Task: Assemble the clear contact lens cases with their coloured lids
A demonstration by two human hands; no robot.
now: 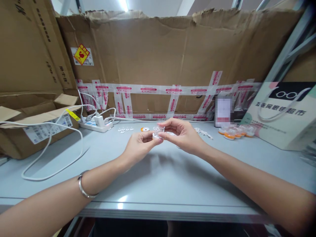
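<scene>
My left hand (142, 144) and my right hand (184, 134) meet above the middle of the table, both closed on a small clear plastic part with a white round base (158, 131). The left fingers and thumb grip its lower left side. From the right, my other thumb and fingers pinch its upper and lower edges. Behind the left hand lies an orange and white disc (145, 129). A white round piece (171, 133) is partly hidden behind the right hand. Several small white round pieces (125, 129) lie further left, and a heap of small white parts (203, 133) lies to the right.
Several clear and orange round parts (235, 131) stand by a phone (223, 112) at the right, next to a paper bag (281, 115). On the left are a power strip (95, 124), a looped white cable (80, 154) and an open carton (37, 121). Tall cardboard (148, 59) closes off the back.
</scene>
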